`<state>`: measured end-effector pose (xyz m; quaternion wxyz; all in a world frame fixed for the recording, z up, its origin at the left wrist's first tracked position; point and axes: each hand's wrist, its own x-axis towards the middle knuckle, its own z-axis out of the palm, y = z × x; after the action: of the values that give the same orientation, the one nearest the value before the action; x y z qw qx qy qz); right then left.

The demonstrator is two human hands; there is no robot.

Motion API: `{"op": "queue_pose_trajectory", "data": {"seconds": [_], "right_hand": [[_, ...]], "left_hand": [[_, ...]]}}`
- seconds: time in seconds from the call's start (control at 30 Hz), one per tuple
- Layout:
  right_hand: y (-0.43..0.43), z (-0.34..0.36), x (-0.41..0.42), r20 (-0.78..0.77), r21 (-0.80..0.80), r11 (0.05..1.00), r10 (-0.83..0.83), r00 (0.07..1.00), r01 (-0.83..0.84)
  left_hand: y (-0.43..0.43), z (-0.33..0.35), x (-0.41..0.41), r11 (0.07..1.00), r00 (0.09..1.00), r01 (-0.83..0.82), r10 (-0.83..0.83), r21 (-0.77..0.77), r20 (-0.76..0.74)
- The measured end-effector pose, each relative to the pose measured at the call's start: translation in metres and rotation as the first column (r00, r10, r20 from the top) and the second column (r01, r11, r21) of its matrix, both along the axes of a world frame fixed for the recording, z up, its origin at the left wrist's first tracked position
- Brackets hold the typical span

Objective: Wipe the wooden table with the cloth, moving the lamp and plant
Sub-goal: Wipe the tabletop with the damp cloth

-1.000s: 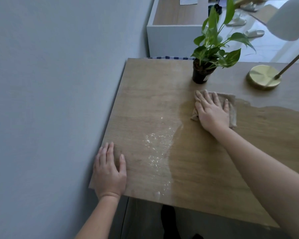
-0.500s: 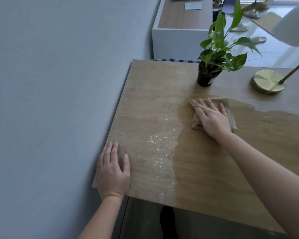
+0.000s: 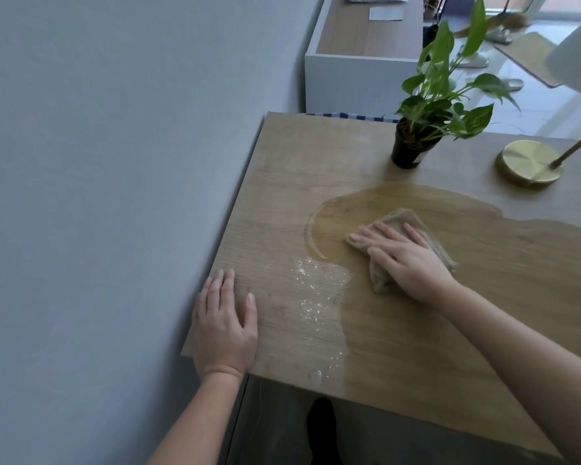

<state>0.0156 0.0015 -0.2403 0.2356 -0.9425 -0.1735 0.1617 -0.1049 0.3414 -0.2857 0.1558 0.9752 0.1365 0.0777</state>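
Note:
My right hand (image 3: 406, 260) presses flat on a folded beige cloth (image 3: 404, 219) in the middle of the wooden table (image 3: 282, 182), fingers straight and pointing left. A darker wet patch spreads behind and to the right of the cloth. White crumbs (image 3: 311, 297) lie on the dry strip to its left. Flat on the table's near left corner rests my left hand (image 3: 223, 327). The potted plant (image 3: 413, 142) in a black pot stands at the far edge. The lamp's brass base (image 3: 529, 164) sits to its right, its white shade (image 3: 577, 58) overhead.
A grey wall runs along the table's left edge. Behind the table stands a white cabinet (image 3: 349, 78) with a wooden top and papers on it. Slippers and a mat lie on the floor at the far right.
My right hand has dragged the cloth toward me and leftward, away from the plant, leaving a curved wet streak. The left hand stayed put.

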Motion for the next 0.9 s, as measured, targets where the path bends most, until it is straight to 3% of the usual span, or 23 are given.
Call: {"op": "queue_pose_trajectory", "data": {"seconds": [0.13, 0.27, 0.37, 0.43, 0.53, 0.6, 0.67, 0.8, 0.9], "right_hand": [[0.056, -0.009, 0.036, -0.009, 0.024, 0.983, -0.182, 0.983, 0.182], [0.104, -0.012, 0.013, -0.013, 0.04, 0.998, 0.053, 0.999, -0.052], [0.077, -0.008, -0.037, 0.005, 0.057, 0.971, 0.232, 0.973, -0.232], [0.043, -0.003, -0.051, 0.003, 0.01, 0.966, 0.258, 0.966, -0.258], [0.016, 0.0, -0.035, -0.011, -0.032, 0.995, 0.089, 0.996, -0.09], [0.031, -0.001, -0.017, -0.016, -0.022, 0.998, -0.065, 0.998, 0.064], [0.062, -0.005, -0.003, -0.016, -0.011, 0.993, -0.118, 0.993, 0.117], [0.11, -0.007, -0.021, -0.032, 0.02, 0.999, 0.047, 0.998, -0.046], [0.085, -0.005, -0.069, -0.03, 0.032, 0.975, 0.223, 0.974, -0.222]], "left_hand": [[0.0, 0.001, -0.002, 1.0, 1.0, 0.005, -0.005, 0.006, 0.0], [0.002, 0.001, -0.001, 1.0, 1.0, -0.003, 0.003, 0.015, -0.012], [0.001, 0.002, -0.002, 1.0, 1.0, 0.004, -0.004, 0.014, 0.003], [0.001, 0.001, -0.002, 1.0, 1.0, -0.003, 0.003, 0.015, 0.018], [0.0, 0.001, -0.001, 1.0, 0.999, -0.001, 0.0, 0.015, 0.033], [0.001, 0.001, -0.001, 1.0, 0.999, -0.003, 0.002, 0.015, 0.033], [0.001, 0.0, -0.001, 1.0, 1.0, -0.001, 0.001, 0.013, 0.025], [0.001, 0.001, -0.001, 1.0, 1.0, 0.001, -0.001, 0.008, 0.023], [0.002, 0.002, -0.002, 1.0, 0.999, 0.004, -0.004, 0.012, 0.04]]}}
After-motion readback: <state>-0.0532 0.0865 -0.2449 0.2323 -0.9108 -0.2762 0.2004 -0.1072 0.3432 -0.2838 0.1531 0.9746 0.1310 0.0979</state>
